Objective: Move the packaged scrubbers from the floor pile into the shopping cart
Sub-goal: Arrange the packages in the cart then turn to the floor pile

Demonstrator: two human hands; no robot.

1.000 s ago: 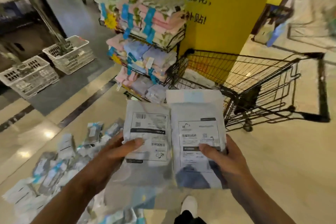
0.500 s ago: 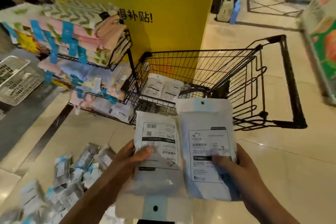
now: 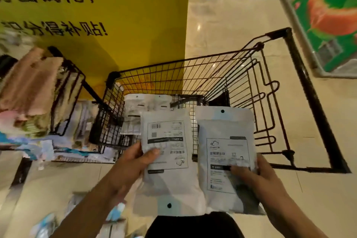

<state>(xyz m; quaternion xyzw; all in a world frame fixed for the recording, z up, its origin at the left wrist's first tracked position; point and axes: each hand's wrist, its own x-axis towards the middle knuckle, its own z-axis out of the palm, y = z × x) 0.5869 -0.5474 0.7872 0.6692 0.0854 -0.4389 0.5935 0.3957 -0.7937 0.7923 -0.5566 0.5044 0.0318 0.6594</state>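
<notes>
- Our left hand [image 3: 129, 162] has a thumb-on-top grip on one pack [image 3: 170, 160], hang hole toward us.
- Right hand [image 3: 257, 177] pinches a second pack [image 3: 226, 150] the same way, hole end up.
- Both packs sit side by side over the near edge of the cart [image 3: 193, 75].
- Two more packs [image 3: 143, 106] already lie inside the cart.
- The floor pile [image 3: 114, 214] is down at lower left.

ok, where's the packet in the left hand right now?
Head view, centre-low: the left hand grips the packet just short of the cart, beside the right hand's packet.
</notes>
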